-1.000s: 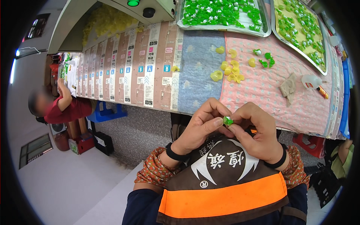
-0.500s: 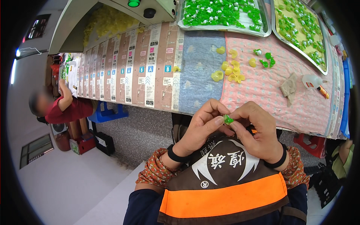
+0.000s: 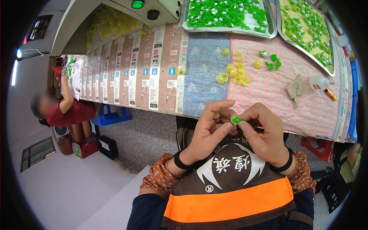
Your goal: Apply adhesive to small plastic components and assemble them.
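Observation:
Just beyond the table's front edge, a small shiny green plastic piece (image 3: 237, 119) with a paler yellowish side is between my two hands. My right hand (image 3: 264, 132) pinches its right side between thumb and forefinger. My left hand (image 3: 209, 134) has its thumb and bent fingers against the left side, with the forefinger raised off it. Fingertips cover part of the piece. Ahead on the cloth lie several yellow cup-shaped plastic pieces (image 3: 240, 73). Further right are several loose green pieces (image 3: 273, 57), one with white eyeballs.
A metal tray (image 3: 230, 29) of green eyeball pieces stands at the back, and a second tray (image 3: 306, 50) at the right. A rag (image 3: 295, 91), a squeeze bottle (image 3: 319, 83) and an orange tube (image 3: 330, 94) lie right. A pale machine housing (image 3: 69, 28) covers yellow pieces. A co-worker (image 3: 67, 109) sits left.
My left forefinger has lifted off the piece, and my hands have parted slightly. The green piece is turned, showing more of its surface and a pale yellowish side.

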### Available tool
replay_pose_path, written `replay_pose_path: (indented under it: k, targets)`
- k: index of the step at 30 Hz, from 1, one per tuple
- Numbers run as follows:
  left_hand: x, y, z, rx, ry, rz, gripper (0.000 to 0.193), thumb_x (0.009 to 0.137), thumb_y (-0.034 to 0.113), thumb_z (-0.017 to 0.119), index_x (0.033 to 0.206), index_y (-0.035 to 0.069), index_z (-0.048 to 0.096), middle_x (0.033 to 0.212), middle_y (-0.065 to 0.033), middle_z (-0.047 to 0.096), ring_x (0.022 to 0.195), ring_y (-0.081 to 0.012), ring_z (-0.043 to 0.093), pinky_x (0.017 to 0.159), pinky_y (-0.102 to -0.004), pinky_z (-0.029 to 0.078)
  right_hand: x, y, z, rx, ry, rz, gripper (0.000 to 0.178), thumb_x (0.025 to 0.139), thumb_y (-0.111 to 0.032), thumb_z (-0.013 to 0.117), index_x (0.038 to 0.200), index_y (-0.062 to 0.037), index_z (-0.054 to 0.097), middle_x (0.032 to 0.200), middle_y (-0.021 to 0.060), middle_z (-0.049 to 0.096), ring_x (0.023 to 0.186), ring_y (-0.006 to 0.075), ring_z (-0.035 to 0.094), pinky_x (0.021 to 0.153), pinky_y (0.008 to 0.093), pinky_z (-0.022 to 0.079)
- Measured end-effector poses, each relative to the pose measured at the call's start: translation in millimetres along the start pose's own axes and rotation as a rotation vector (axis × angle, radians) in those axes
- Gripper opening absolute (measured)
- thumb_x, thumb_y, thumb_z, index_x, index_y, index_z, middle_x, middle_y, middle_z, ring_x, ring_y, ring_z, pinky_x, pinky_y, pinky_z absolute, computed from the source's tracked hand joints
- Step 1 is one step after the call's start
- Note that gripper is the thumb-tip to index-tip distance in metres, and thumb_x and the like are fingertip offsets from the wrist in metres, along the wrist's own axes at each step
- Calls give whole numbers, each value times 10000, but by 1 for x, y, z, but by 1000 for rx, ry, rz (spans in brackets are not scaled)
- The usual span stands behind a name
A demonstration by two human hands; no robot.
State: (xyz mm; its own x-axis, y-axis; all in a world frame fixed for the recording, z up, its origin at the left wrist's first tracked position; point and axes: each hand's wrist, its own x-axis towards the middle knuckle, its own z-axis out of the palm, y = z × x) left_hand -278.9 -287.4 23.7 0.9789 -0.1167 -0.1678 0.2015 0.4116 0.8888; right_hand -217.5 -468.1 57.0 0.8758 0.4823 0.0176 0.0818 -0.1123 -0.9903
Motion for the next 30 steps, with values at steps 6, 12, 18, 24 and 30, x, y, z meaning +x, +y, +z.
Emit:
replay_pose_path:
  k: [6, 12, 18, 24, 30]
  targets:
    - [-5, -6, 0, 212, 32, 53, 408, 944, -2, 615, 1341, 42, 533, 1229, -64, 591, 1086, -125, 604, 888, -269, 519, -3, 2, -1, 86, 0, 103, 52, 908, 6, 637, 959, 12, 632, 823, 56, 622, 676, 89, 615, 590, 237, 476]
    - [-4, -1, -2, 220, 0, -20, 387, 973, 7, 581, 1355, -28, 528, 1287, -108, 590, 1139, -139, 595, 981, -289, 481, -5, 4, -1, 96, 13, 120, 41, 897, 3, 653, 934, 13, 638, 807, 52, 608, 655, 85, 581, 588, 231, 453]
    - [-7, 0, -3, 212, -2, -24, 374, 976, 16, 584, 1344, -42, 551, 1232, -91, 613, 1125, -129, 589, 982, -287, 472, -7, 4, -1, 112, 3, 137, 41, 899, -5, 661, 929, 8, 637, 794, 42, 610, 659, 68, 574, 588, 226, 450]
    - [-7, -1, -2, 193, -7, -40, 353, 982, 31, 588, 1326, -46, 568, 1199, -85, 619, 1100, -118, 595, 968, -280, 482, -9, 7, -1, 187, 5, 194, 37, 917, -24, 655, 924, 3, 631, 806, 27, 641, 661, 42, 561, 590, 212, 445]
    - [-8, -4, -2, 183, -12, -55, 386, 984, 38, 589, 1359, -41, 542, 1248, -99, 613, 1111, -135, 605, 975, -291, 492, -8, 6, -4, 290, -55, 268, 84, 946, -59, 644, 974, 0, 590, 867, 20, 637, 678, 25, 566, 576, 179, 464]
